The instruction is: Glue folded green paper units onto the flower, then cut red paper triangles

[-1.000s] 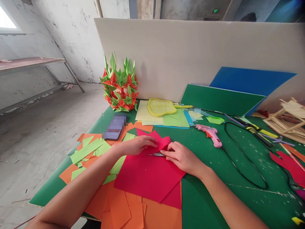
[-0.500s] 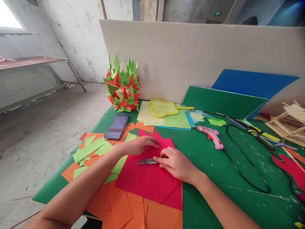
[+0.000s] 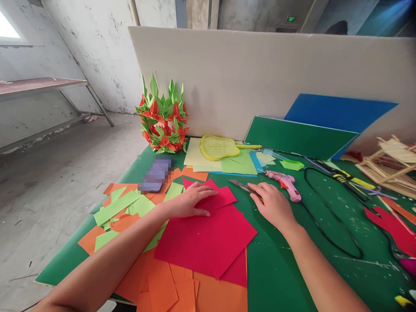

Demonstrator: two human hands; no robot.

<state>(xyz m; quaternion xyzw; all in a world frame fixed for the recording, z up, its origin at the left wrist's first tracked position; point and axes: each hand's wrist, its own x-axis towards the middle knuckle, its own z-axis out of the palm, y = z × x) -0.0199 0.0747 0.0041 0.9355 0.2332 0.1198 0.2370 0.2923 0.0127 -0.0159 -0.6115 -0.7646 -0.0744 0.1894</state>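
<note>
My left hand (image 3: 195, 200) lies on a stack of red paper sheets (image 3: 201, 247), fingers spread and pressing a narrower red piece (image 3: 224, 197) at its top edge. To the right, just off the paper, my right hand (image 3: 273, 203) closes round a cutting tool with a pointed metal blade (image 3: 240, 186). Its handle is mostly hidden in the palm, and the blade points up and left over the green tabletop (image 3: 273, 277). Orange sheets (image 3: 221, 292) lie partly under the red ones. A pink glue gun (image 3: 286, 184) rests beyond my right hand.
Green and orange paper pieces (image 3: 117, 208) are scattered at left near a partly blurred phone (image 3: 157, 175). A folded-paper ornament (image 3: 164, 117) stands behind. A yellow leaf-shaped piece (image 3: 219, 147) lies on pale sheets. The glue gun's black cord (image 3: 325, 236) loops at right near a stick model (image 3: 390, 164).
My right hand has moved right and away from the red paper with the bladed tool. The narrower red piece now sticks out to the right, and my left hand's fingers are spread wider.
</note>
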